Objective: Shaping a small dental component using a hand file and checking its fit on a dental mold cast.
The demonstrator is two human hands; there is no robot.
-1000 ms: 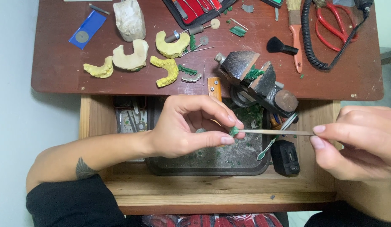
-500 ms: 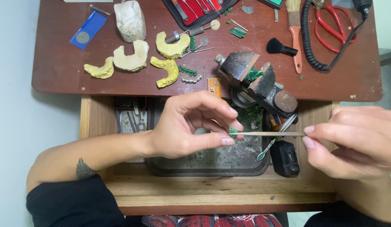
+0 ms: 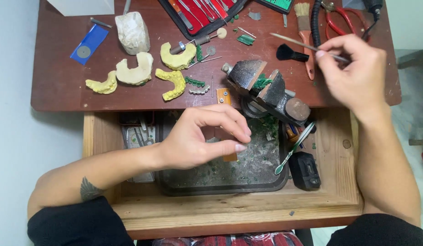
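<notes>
Pinching sth tiny, hidden, w/ left hand (image 3: 198, 141) over tray (image 3: 266, 180); gripping thin tool (image 3: 302, 44) w/ right hand (image 3: 355, 73) at 1 o'clock. Carving looking unfinished.

Dark red-brown desk (image 3: 61, 91) w/ open wooden drawer (image 3: 339, 200), pale floor (image 3: 11, 136) beside.

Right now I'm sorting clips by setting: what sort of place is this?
Probably a dental technician's workbench: yellow dental casts on the brown bench top, a small vise, and a red case of hand instruments.
</notes>
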